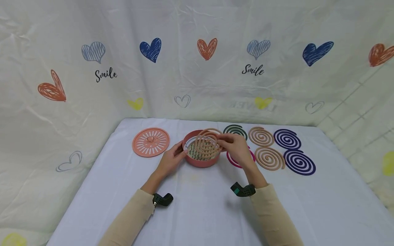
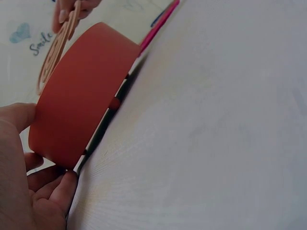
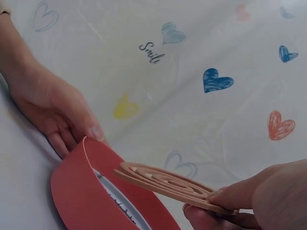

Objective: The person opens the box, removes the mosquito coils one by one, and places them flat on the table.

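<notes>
A round red mosquito coil holder [image 1: 201,164] with a mesh inside sits on the table. My left hand [image 1: 170,160] grips its left side, thumb at the rim and fingers lower on the wall. Over the holder's opening, my right hand [image 1: 236,147] pinches a tan mosquito coil [image 3: 163,188] by its right edge between thumb and fingers. In the right wrist view the coil is tilted and hangs just above the rim. Behind the right hand, a green coil [image 1: 235,126] and a pink coil [image 1: 253,156] are partly hidden.
The slotted red lid [image 1: 150,150] with a small knob lies left of the holder. To the right lie two more tan coils, one at the back [image 1: 261,136] and one in front [image 1: 269,158], beside purple coils [image 1: 287,139]. A white cloth covers the table [image 1: 197,212].
</notes>
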`<state>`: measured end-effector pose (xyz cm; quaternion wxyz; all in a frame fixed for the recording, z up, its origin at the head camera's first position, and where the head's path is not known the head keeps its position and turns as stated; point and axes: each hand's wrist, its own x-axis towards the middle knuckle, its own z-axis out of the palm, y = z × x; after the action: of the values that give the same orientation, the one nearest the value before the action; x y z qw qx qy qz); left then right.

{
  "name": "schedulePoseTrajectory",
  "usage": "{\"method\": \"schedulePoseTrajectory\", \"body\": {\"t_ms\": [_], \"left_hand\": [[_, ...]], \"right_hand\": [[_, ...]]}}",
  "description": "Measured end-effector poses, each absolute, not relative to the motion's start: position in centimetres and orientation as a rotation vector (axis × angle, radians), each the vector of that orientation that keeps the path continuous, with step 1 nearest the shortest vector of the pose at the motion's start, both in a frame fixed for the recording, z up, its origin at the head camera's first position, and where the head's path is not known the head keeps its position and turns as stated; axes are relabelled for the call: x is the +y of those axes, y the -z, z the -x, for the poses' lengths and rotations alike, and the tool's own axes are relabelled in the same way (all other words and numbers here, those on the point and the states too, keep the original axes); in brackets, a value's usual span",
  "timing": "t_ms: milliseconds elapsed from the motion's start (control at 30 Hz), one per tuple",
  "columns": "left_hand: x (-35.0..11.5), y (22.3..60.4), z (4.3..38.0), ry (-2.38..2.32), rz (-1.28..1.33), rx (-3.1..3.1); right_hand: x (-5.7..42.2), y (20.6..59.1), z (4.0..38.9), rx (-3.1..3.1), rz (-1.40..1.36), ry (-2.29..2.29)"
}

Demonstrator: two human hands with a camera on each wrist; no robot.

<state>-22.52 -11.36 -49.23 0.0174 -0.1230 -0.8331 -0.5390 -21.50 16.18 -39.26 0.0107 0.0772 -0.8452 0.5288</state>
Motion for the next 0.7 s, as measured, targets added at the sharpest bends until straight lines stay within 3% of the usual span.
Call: {"method": "schedulePoseTrajectory", "body": {"t_ms": [700], "left_hand": [[-11.4,49.2,22.5,1.670,0.411,-2.579]], "right_hand": [[19.0,39.1,20.0,-2.642,-0.221,-1.567]]}}
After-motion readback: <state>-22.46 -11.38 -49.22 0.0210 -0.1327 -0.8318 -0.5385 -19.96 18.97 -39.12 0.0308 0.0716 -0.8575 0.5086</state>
